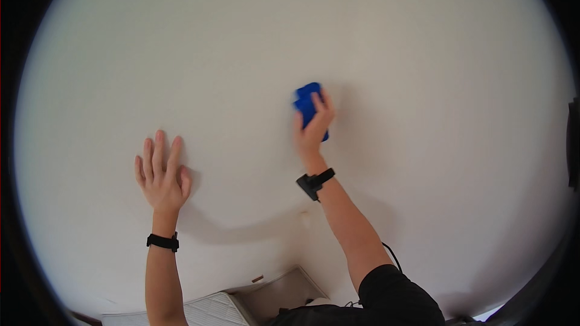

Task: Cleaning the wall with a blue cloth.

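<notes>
A pale, plain wall [244, 63] fills most of the view. My right hand [315, 124] grips a folded blue cloth [306, 107] at the wall, fingers over its right side and thumb at its left. Hand and cloth are slightly blurred. Flat on the wall to the left rests my left hand [163, 176], fingers apart and holding nothing. Both wrists wear black straps; the right strap [315, 184] carries a dark box-shaped device. My shadow falls on the wall between and beside the arms.
Below, a white quilted mattress [206, 311] lies near the wall's foot, beside a grey-brown panel-like surface [283, 293]. A small brown mark or slot [257, 278] shows low on the wall. A black cable [393, 256] runs by my right upper arm. Dark fabric [530, 287] hangs at the lower right.
</notes>
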The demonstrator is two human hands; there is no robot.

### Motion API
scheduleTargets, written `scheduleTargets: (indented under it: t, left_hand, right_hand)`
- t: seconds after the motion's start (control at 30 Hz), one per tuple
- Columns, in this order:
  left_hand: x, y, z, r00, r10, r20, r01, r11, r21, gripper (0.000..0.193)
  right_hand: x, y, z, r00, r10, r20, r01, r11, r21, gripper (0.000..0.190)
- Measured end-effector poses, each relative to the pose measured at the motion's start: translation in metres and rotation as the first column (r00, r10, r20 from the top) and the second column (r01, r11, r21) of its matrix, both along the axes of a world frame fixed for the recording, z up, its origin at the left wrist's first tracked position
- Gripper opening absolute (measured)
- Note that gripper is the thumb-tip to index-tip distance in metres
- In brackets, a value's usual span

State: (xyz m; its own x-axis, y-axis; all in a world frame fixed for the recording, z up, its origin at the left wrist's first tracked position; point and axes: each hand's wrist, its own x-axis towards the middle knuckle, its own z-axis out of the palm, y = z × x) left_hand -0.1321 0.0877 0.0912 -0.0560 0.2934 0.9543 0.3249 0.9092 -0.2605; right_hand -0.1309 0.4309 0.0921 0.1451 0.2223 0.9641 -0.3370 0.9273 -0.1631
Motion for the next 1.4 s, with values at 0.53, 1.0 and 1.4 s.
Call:
scheduleTargets:
  t: [0.53, 1.0, 1.4]
  left_hand:
    - [-0.003, 0.007, 0.001, 0.999, 0.046, 0.025, -0.046, 0.999, 0.010, 0.053]
    - [-0.001, 0.015, 0.008, 0.997, 0.075, -0.035, -0.076, 0.997, -0.022, 0.049]
    - [-0.005, 0.018, 0.013, 0.995, 0.071, -0.074, -0.071, 0.997, 0.002, 0.050]
  right_hand:
    - [-0.001, -0.004, -0.003, 0.998, 0.066, 0.014, -0.067, 0.996, 0.061, 0.050]
    - [0.016, -0.110, -0.071, 0.944, 0.219, 0.248, -0.321, 0.791, 0.521, 0.043]
    - [-0.004, -0.022, -0.054, 0.989, 0.139, -0.040, -0.144, 0.973, -0.182, 0.052]
